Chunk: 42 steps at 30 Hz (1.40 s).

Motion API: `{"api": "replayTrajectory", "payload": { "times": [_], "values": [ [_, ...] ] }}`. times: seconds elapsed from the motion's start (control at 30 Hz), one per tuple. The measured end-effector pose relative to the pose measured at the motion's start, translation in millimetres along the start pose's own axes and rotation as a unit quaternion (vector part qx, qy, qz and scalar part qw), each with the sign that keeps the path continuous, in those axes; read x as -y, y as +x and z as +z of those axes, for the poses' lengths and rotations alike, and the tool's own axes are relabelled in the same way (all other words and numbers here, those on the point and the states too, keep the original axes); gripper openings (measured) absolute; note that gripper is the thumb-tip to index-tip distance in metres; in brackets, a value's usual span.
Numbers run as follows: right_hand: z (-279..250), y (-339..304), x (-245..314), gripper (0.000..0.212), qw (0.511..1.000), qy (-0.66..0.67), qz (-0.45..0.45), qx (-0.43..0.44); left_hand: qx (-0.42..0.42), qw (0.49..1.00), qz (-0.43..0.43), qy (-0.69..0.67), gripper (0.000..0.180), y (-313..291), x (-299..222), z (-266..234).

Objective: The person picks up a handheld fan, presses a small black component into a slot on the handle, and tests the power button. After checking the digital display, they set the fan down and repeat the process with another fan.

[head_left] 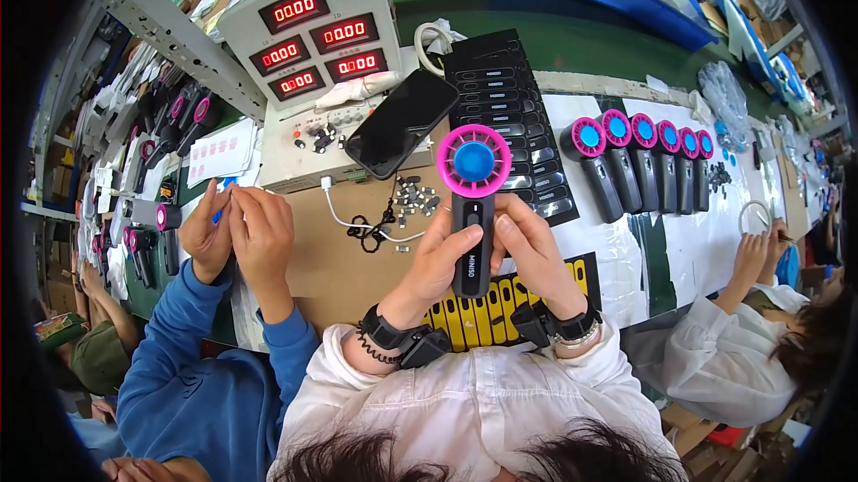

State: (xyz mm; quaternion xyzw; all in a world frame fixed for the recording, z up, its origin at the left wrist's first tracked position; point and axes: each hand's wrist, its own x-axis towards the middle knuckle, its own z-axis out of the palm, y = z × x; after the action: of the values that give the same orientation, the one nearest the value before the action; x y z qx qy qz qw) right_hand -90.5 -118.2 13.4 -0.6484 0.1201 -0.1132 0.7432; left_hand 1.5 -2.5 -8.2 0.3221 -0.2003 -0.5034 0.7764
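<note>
With your left hand (433, 260) and right hand (534, 254), you are jointly gripping a pink-rimmed black handheld fan (472, 210), your fingers closing around its handle and your left thumb resting on its front. The fan is standing up between your palms, its blue-centred head rising above your fingers.

Left of your left hand, brown board (326, 281) is covering the bench, with small grey components (416, 199) and a white cable (340, 221) lying near your fingers. Beyond that hand, a black smartphone (402, 125) is leaning beside a meter box (308, 44) that is glowing with red digits. A yellow-strip label sheet (471, 321) is lying below both hands. Right of your right hand, six similar fans (645, 180) are lining up on white sheeting (617, 272). Co-workers are sitting on either side of your hands.
</note>
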Motion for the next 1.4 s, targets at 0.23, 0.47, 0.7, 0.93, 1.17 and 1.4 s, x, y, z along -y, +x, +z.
{"api": "replayTrajectory", "payload": {
  "times": [0.23, 0.47, 0.7, 0.93, 1.17, 1.4],
  "values": [
    [-6.0, -1.8, -4.2, 0.032, 1.000, -0.010, 0.003, 0.003, 0.021, 1.000, -0.009, 0.019, 0.041, 4.1, 2.2, -2.7],
    [-6.9, -2.6, -4.1, 0.033, 1.000, -0.007, 0.003, 0.007, 0.010, 0.999, -0.011, 0.030, 0.042, 3.0, -0.3, 1.9],
    [-8.9, -3.5, -6.4, 0.034, 1.000, -0.010, -0.004, 0.018, 0.011, 1.000, -0.012, 0.021, 0.044, 1.7, 0.2, 1.7],
    [-8.5, -2.1, -8.2, 0.034, 1.000, -0.012, 0.000, 0.019, 0.006, 1.000, -0.004, 0.021, 0.045, 3.4, 1.9, -0.8],
    [-5.9, -2.4, -6.5, 0.033, 1.000, -0.015, -0.006, 0.019, -0.015, 1.000, -0.022, 0.010, 0.045, 1.9, 0.6, -2.2],
    [-6.2, -3.6, -6.6, 0.032, 0.999, -0.041, 0.000, 0.022, -0.035, 0.999, -0.013, 0.039, 0.046, 3.1, 1.9, 0.8]
  ]
}}
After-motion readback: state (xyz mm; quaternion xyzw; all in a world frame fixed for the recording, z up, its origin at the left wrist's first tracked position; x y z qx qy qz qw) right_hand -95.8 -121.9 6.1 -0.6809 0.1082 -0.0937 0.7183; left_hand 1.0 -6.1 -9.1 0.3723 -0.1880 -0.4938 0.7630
